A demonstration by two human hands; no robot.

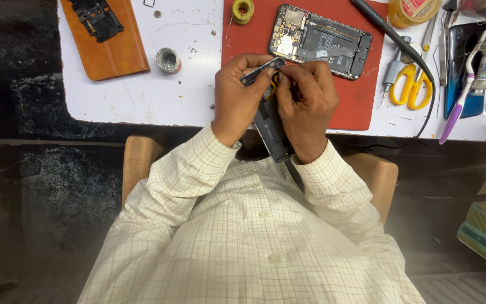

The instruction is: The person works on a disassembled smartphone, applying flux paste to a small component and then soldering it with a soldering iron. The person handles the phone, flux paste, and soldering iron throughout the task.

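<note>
Far to my left on the white worktable [142,101] lies a tan leather wallet-style case [111,48] with a black plastic phone part [95,17] resting on it, and just right of that a small round grey tin [168,59]. My left hand [236,101] is closed around the upper edge of the slim dark grey phone panel [271,132], which I hold tilted over the near edge of the table, its lower end dipping toward my chest. My right hand [307,104] is curled tight against the same panel, fingertips pinching at a small orange-and-black ribbon strip [275,81] near its top. I judge this to be the step of working that strip at the panel's top end; whether it is coming free or being seated I cannot tell. The next move calls for a steady brace from the left and a fine, gentle pinch from the right, since a strip that thin looks easy to crease or tear.

Beyond my hands, on the red rubber mat [361,98], rests the opened smartphone body with its circuitry exposed [320,40], a yellow spool of wire [243,10] by its left. Farther right lie yellow-handled scissors [410,84] and a purple-handled toothbrush [461,95].
</note>
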